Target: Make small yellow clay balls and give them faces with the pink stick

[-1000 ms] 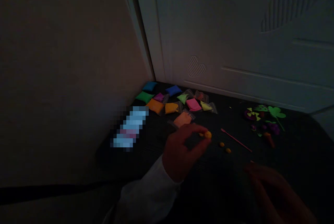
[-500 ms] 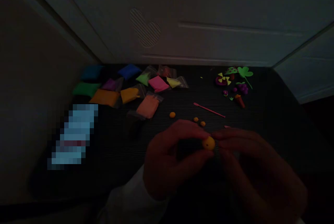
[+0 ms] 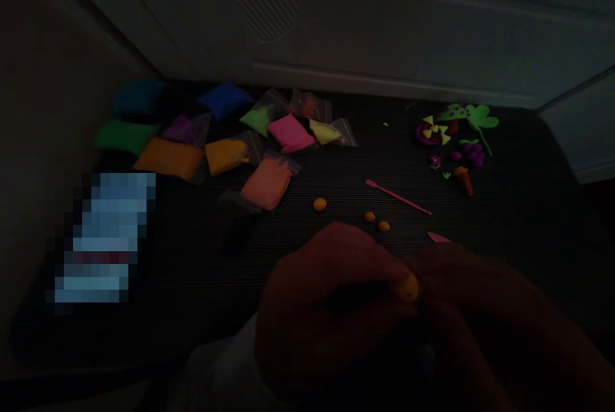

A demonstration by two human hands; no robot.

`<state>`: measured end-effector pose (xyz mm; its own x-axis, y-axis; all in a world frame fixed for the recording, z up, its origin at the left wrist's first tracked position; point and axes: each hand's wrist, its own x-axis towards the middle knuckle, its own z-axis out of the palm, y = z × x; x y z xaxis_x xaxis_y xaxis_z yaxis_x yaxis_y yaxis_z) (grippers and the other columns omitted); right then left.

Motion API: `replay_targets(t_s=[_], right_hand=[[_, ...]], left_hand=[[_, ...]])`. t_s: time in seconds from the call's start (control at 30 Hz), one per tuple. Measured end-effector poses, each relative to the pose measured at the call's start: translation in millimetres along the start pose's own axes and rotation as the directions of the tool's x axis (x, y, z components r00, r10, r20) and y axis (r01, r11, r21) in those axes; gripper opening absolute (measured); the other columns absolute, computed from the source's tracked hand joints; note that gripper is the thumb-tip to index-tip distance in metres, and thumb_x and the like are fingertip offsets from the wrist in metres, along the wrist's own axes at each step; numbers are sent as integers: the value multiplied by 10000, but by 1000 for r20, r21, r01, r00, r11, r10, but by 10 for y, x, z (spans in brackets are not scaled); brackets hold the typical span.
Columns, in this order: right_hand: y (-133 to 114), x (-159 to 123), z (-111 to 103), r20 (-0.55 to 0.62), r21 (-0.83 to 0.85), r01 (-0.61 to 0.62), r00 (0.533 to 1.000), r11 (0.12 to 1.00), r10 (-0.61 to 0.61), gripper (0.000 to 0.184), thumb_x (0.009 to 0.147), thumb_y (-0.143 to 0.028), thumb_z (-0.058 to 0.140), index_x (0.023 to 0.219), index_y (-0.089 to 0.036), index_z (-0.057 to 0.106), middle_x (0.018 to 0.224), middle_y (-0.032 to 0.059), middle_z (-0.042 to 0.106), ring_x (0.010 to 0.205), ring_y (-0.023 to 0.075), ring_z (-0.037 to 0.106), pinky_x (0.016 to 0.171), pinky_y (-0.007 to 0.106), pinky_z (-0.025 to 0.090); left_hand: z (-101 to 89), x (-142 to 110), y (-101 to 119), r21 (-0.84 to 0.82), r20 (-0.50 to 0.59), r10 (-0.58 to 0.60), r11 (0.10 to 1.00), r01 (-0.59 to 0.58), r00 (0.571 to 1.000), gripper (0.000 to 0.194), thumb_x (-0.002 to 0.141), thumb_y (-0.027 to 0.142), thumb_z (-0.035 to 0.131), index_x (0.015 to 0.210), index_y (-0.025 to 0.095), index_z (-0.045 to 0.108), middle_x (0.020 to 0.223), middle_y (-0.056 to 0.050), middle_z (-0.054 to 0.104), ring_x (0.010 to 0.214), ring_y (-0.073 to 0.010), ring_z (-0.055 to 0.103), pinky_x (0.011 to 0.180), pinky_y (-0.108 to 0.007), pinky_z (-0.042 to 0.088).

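Note:
A small yellow clay ball [image 3: 410, 288] with a dark dot on it is pinched between the thumb and forefinger of my left hand [image 3: 327, 303]. Close against the ball's right side are the fingertips of my right hand [image 3: 485, 296], drawn together; what they hold, if anything, is hidden in the dark. On the table beyond my hands lie a plain orange clay ball [image 3: 319, 204] and two smaller orange pieces [image 3: 369, 216]. A pink modelling stick [image 3: 398, 197] rests to the right of these, and a pink blade-shaped tool [image 3: 438, 237] shows partly behind my right hand.
Several bags of coloured clay, among them a salmon one [image 3: 267, 182] and a blue one [image 3: 225, 100], cover the table's left. At the far right sit clay shapes: a green clover [image 3: 482, 117], purple grapes [image 3: 473, 154] and a carrot-like cone [image 3: 464, 181]. A blurred bright rectangle [image 3: 106, 232] lies left.
The view has tilted down and come closer to the table. Both hands sit slightly lower and further right in the picture, with the right fingertips nearer to the yellow ball, which is turned a little.

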<state>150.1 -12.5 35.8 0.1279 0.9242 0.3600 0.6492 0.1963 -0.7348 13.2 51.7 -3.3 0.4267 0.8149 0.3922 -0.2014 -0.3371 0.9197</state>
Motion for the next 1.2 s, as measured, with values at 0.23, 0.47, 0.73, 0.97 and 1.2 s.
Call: replay_targets(t_s=[0.23, 0.47, 0.73, 0.97, 1.2], right_hand=[[-6, 45, 31, 16, 2, -21, 1000, 1000, 21, 280, 713, -61, 561, 919, -249, 572, 869, -44, 648, 844, 104, 603, 701, 168, 524], [19, 73, -50, 107, 12, 46, 993, 999, -47, 355, 672, -47, 589, 955, -259, 559, 861, -45, 665, 788, 128, 629, 663, 189, 542], [-10, 98, -60, 90, 0, 96, 991, 995, -96, 440, 671, -40, 609, 1010, -316, 568, 849, -70, 673, 757, 125, 642, 613, 185, 543], [-16, 64, -82, 60, 5, 109, 992, 994, -109, 482, 638, -22, 637, 1004, -331, 578, 907, -77, 665, 813, 112, 634, 661, 166, 534], [-12, 58, -90, 85, -50, 135, 988, 990, -131, 467, 680, -54, 621, 1056, -322, 549, 960, -89, 658, 825, 85, 620, 692, 134, 517]], left_hand=[[-20, -23, 11, -24, -19, -84, 996, 84, 996, 290, 663, 119, 695, 919, 235, 625, 801, 5, 694, 790, -150, 629, 833, -323, 487], [-15, 1, 41, -20, -22, -102, 995, 102, 995, 231, 667, 156, 699, 879, 227, 641, 763, -10, 700, 758, -161, 632, 778, -325, 511], [-16, -18, 26, 24, -11, -68, 997, 69, 998, 262, 655, 156, 708, 894, 239, 638, 783, -4, 706, 778, -163, 636, 791, -328, 511], [-29, -9, 41, 86, 20, -13, 996, 11, 1000, 252, 669, 161, 696, 896, 248, 629, 809, -2, 709, 783, -154, 640, 810, -319, 505], [-35, 9, 48, 129, 27, 21, 991, -24, 999, 221, 663, 166, 700, 862, 227, 625, 794, -13, 708, 765, -149, 639, 787, -298, 521]])
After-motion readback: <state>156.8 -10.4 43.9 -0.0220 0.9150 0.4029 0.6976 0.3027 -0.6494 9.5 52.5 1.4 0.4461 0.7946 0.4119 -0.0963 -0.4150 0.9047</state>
